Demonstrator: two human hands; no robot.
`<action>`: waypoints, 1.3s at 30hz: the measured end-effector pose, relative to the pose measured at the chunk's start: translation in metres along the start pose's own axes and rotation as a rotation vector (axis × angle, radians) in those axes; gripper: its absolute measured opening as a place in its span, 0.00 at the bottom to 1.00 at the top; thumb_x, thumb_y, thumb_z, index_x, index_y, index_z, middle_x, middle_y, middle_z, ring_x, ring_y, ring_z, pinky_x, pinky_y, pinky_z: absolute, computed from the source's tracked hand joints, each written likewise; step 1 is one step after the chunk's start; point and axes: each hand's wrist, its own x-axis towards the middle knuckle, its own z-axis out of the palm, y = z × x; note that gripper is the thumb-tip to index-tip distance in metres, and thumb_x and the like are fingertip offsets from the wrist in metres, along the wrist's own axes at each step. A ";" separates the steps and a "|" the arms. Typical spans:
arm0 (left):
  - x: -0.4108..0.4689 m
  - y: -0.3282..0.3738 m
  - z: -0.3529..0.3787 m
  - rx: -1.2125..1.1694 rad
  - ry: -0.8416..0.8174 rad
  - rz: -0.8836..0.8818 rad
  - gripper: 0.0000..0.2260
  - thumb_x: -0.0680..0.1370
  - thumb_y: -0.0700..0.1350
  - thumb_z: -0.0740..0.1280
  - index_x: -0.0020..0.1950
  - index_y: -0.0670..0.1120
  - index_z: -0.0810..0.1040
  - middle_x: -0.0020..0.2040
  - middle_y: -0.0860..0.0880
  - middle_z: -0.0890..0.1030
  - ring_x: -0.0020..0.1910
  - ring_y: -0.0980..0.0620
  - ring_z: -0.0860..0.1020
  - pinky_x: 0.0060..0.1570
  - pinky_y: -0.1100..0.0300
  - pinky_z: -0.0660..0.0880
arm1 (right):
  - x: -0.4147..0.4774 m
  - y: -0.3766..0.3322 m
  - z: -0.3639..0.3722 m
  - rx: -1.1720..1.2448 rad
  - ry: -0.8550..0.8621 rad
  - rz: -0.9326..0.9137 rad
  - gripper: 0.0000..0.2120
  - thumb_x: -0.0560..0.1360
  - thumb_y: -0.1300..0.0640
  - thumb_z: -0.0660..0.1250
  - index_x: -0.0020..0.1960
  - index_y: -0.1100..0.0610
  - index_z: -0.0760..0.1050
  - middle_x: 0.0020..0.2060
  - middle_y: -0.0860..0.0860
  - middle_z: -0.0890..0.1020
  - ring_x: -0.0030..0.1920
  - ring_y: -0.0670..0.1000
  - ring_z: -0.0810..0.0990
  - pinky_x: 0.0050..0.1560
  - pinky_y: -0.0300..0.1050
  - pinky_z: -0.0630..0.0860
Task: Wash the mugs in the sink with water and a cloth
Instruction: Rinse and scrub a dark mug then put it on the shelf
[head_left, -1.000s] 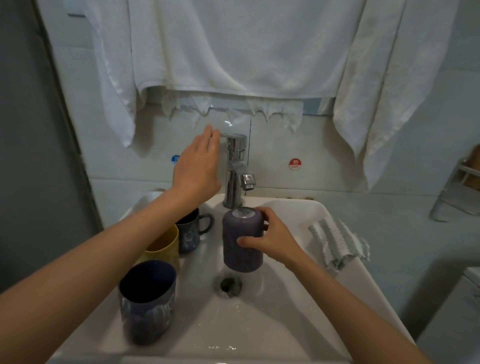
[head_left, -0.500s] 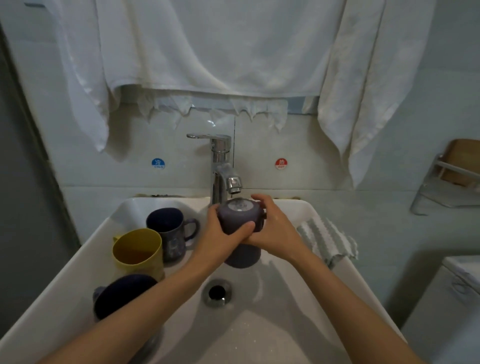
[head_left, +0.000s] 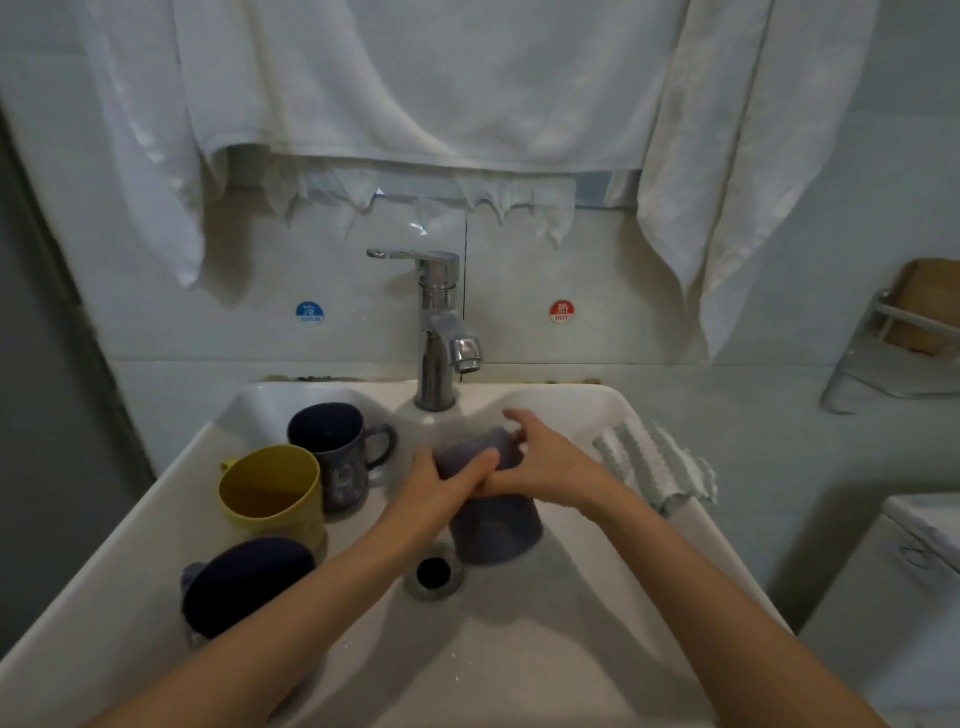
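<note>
1. The purple mug (head_left: 493, 527) is held in the sink (head_left: 519, 654), just beyond the drain (head_left: 432, 572). Its far end is blurred.
2. It is grasped by the left hand (head_left: 441, 483) and right hand (head_left: 545, 467), the fingers wrapped round it.
3. The near dark mug (head_left: 244, 582) at the left is partly hidden by the left forearm.
4. The striped cloth (head_left: 654, 462) is draped over the right rim.

One head-worn wide view, facing forward and down; close above the sink (head_left: 545, 649)
</note>
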 end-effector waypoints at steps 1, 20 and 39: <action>-0.002 0.003 0.000 -0.013 0.058 0.070 0.30 0.72 0.56 0.69 0.69 0.44 0.63 0.66 0.46 0.71 0.58 0.50 0.72 0.53 0.57 0.72 | 0.001 -0.004 0.000 0.059 0.059 -0.042 0.47 0.65 0.51 0.77 0.75 0.51 0.52 0.69 0.53 0.68 0.66 0.54 0.70 0.62 0.47 0.72; 0.002 -0.001 -0.011 0.209 0.042 0.149 0.30 0.68 0.55 0.74 0.64 0.47 0.67 0.65 0.46 0.73 0.62 0.49 0.72 0.54 0.58 0.71 | -0.004 0.001 -0.010 -0.011 -0.215 -0.032 0.44 0.68 0.53 0.75 0.76 0.51 0.52 0.68 0.50 0.68 0.64 0.51 0.72 0.60 0.43 0.73; -0.003 -0.002 -0.016 0.115 0.033 0.400 0.30 0.66 0.48 0.77 0.60 0.57 0.63 0.58 0.57 0.70 0.57 0.58 0.69 0.54 0.61 0.69 | 0.003 0.068 -0.069 -0.196 0.609 0.026 0.20 0.74 0.69 0.60 0.61 0.54 0.78 0.60 0.54 0.79 0.61 0.56 0.76 0.58 0.39 0.69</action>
